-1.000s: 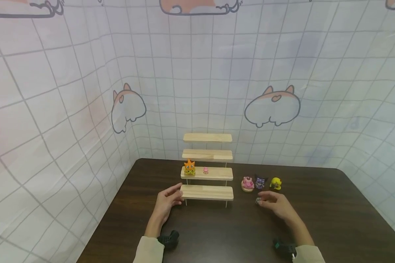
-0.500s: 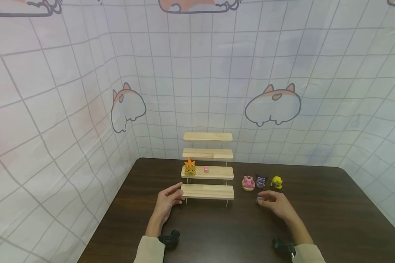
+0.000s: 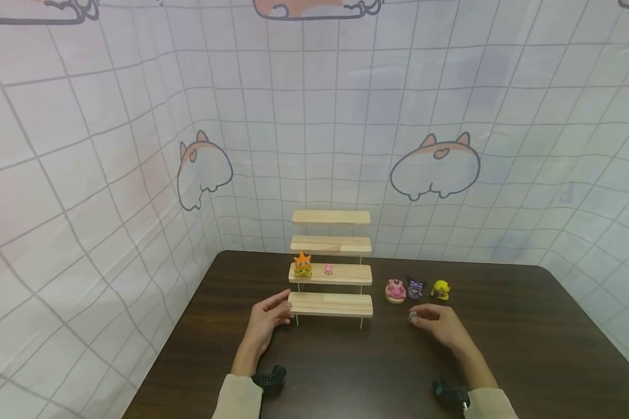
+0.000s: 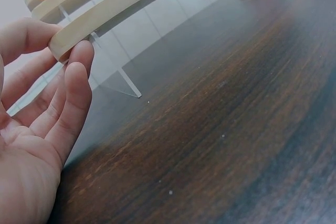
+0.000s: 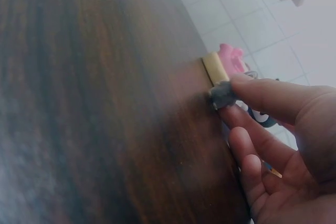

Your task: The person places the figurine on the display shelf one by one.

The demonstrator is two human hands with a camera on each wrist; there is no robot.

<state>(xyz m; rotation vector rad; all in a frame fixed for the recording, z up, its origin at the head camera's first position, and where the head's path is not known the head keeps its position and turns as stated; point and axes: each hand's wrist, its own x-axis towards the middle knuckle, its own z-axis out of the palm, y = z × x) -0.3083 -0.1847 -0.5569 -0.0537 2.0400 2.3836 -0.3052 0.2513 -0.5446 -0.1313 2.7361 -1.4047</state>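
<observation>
My left hand (image 3: 264,319) grips the left end of the lowest step of a wooden tiered display stand (image 3: 330,304); in the left wrist view its fingers (image 4: 79,85) curl under the board's end. Between thumb and fingertips, my right hand (image 3: 442,327) pinches a small grey figurine (image 5: 223,94), low at the tabletop right of the stand. An orange and yellow figurine (image 3: 302,265) and a tiny pink figurine (image 3: 328,269) stand on the second step from the bottom. Behind the right hand sit a pink figurine on a pale base (image 3: 395,291), a purple and black figurine (image 3: 415,288) and a yellow figurine (image 3: 441,290).
The dark wooden table (image 3: 335,372) runs back to a white grid-patterned curtain (image 3: 335,145) with corgi drawings. Thin clear legs (image 4: 123,74) hold up the stand's boards. The upper two steps (image 3: 331,217) bear no figurines. A black wrist device (image 3: 270,379) is on each forearm.
</observation>
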